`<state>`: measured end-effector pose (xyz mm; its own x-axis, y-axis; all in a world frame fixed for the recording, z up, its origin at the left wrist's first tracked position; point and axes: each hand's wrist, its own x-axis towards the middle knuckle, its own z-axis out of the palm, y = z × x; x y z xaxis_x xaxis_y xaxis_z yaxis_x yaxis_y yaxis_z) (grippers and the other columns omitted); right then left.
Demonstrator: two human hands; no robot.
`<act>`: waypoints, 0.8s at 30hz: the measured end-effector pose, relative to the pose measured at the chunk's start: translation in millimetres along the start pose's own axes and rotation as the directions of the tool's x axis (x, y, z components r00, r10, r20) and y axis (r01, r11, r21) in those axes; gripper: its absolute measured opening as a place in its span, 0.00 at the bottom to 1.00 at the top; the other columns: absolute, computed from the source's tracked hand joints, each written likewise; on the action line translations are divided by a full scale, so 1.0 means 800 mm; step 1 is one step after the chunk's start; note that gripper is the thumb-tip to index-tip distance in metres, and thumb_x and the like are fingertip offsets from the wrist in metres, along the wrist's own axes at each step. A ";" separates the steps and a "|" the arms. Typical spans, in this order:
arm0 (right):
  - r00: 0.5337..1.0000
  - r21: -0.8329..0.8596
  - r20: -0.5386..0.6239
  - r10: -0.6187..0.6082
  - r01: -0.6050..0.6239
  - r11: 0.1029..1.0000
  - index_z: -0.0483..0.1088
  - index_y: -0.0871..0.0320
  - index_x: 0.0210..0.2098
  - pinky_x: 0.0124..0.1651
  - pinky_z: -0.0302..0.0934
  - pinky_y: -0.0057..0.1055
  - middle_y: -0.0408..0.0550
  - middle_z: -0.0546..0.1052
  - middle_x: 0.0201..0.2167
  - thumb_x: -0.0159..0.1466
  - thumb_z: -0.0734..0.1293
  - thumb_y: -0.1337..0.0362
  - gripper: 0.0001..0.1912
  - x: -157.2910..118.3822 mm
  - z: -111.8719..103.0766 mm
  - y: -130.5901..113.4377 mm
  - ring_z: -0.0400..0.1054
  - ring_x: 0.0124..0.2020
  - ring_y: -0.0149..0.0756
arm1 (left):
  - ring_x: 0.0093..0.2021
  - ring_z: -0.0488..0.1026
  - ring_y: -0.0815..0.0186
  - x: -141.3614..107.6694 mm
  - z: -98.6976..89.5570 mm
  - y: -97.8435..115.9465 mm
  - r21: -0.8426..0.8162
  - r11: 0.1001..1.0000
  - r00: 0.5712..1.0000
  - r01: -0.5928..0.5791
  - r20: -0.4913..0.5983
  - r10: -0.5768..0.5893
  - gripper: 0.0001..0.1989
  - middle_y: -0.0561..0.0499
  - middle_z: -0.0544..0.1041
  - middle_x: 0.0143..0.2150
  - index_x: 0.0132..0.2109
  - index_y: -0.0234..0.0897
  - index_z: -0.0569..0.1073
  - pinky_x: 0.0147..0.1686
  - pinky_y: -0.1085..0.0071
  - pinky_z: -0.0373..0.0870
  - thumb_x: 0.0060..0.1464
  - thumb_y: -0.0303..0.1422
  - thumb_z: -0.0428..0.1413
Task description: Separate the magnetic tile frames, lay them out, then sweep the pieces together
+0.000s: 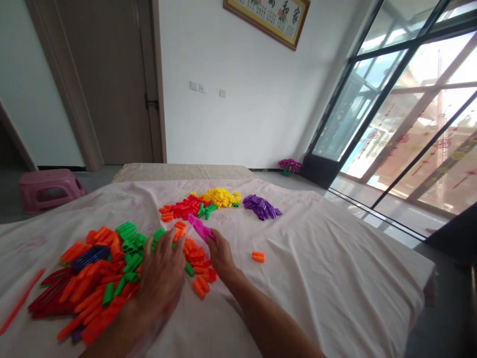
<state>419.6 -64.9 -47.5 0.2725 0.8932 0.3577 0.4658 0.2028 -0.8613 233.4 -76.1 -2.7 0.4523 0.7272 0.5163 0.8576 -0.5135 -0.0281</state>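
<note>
My left hand lies spread, palm down, over the right side of a large mixed pile of orange, green, red and blue plastic pieces. My right hand pinches a bright pink piece that points up and left. Between and beyond my hands are orange pieces with a few green ones. Farther back sit a red pile, a yellow pile with some green pieces at its edge, and a purple pile. One orange piece lies apart, right of my right hand.
A pale, wrinkled cloth covers the table. A red stick lies at its left. Beyond are a pink stool, a brown door, a flower pot and large glass doors on the right.
</note>
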 end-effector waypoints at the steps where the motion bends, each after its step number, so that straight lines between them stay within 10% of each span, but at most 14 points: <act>1: 0.999 0.001 -0.040 -0.014 0.014 1.000 0.72 0.56 0.50 0.47 0.64 0.32 0.46 0.79 0.41 0.67 0.60 0.57 0.17 0.015 -0.020 0.008 0.71 0.41 0.37 | 0.64 0.62 0.50 -0.005 0.001 0.013 -0.044 0.998 0.999 -0.039 -0.026 0.038 0.18 0.37 0.66 0.65 0.56 0.36 0.73 0.65 0.43 0.47 0.62 0.32 0.48; 7: 0.902 -0.445 -0.430 0.045 -0.255 0.859 0.71 0.60 0.54 0.49 0.62 0.34 0.55 0.78 0.47 0.67 0.55 0.54 0.24 0.129 -0.241 0.090 0.70 0.46 0.42 | 0.70 0.53 0.49 -0.022 0.034 0.107 -0.303 0.867 0.885 -0.396 0.124 0.448 0.28 0.45 0.60 0.70 0.65 0.52 0.63 0.67 0.40 0.42 0.58 0.42 0.55; 12: 0.863 -0.504 -0.478 0.162 -0.421 0.754 0.73 0.58 0.52 0.50 0.61 0.37 0.56 0.78 0.45 0.65 0.58 0.59 0.22 0.183 -0.368 0.158 0.71 0.47 0.47 | 0.68 0.58 0.48 0.011 0.066 0.121 -0.300 0.923 0.896 -0.240 0.298 0.330 0.24 0.42 0.67 0.66 0.63 0.49 0.68 0.66 0.37 0.36 0.62 0.45 0.49; 16: 0.879 -0.535 -0.430 0.205 -0.432 0.726 0.74 0.57 0.52 0.51 0.61 0.38 0.57 0.78 0.46 0.63 0.59 0.60 0.21 0.221 -0.382 0.201 0.71 0.49 0.48 | 0.66 0.61 0.47 0.025 0.097 0.092 -0.192 0.975 0.938 -0.108 0.306 0.164 0.21 0.42 0.70 0.63 0.61 0.50 0.70 0.65 0.34 0.32 0.62 0.38 0.49; 24: 0.979 -0.520 -0.138 0.152 -0.202 0.830 0.74 0.55 0.52 0.56 0.61 0.34 0.50 0.78 0.50 0.62 0.62 0.58 0.20 0.274 -0.317 0.231 0.71 0.52 0.42 | 0.62 0.66 0.49 0.019 0.111 0.019 -0.023 0.999 0.924 -0.041 0.380 0.046 0.22 0.43 0.74 0.60 0.60 0.47 0.72 0.67 0.39 0.36 0.60 0.34 0.52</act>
<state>778.8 66.6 -36.9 0.4540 0.8494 0.2690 0.7689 -0.2210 -0.6000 275.2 -32.3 -71.2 0.5506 0.8212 0.1501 0.8327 -0.5530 -0.0294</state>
